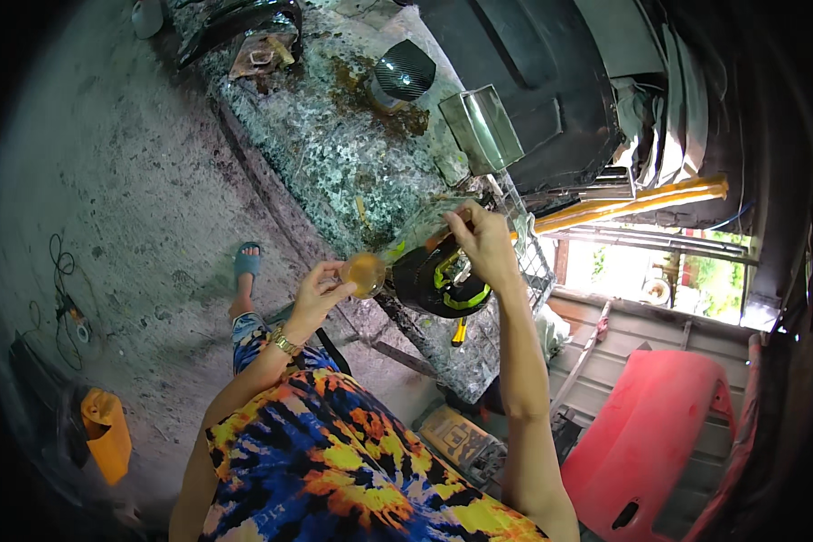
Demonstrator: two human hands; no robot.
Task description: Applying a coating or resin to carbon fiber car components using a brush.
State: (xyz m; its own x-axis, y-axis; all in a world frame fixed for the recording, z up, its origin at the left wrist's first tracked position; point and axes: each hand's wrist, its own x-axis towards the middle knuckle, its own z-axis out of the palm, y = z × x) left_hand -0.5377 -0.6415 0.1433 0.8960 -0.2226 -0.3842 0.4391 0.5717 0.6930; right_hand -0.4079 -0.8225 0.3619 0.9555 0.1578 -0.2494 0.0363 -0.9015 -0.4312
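— While I watch from the head view, my left hand (321, 294) has its fingers closed round a small clear cup (365, 274) of amber liquid, held just over the near edge of the workbench (334, 154).

— And the right?

— My right hand (483, 242) is pinched narrow on something thin; I cannot tell what, it is too small. It sits right above a black part with yellow-green trim (441, 285), which rests on the bench edge just beside the cup.

— What crowds the bench?

— A shiny metal box (481, 128) stands tilted further back, and a dark woven-pattern tube (403, 74) lies beyond it beside a brownish stain. A wire rack (531, 253) hangs off the bench end behind my right wrist, close enough to hem the arm in. A yellow pole (632, 203) runs off to the right behind it.

— Any packages or labels?

— A flat yellowish box with dark print (456, 438) lies on the ground below the bench, near my right elbow. An orange container (107, 434) sits far left on the concrete floor (108, 199), and a red body panel (650, 434) leans at lower right.
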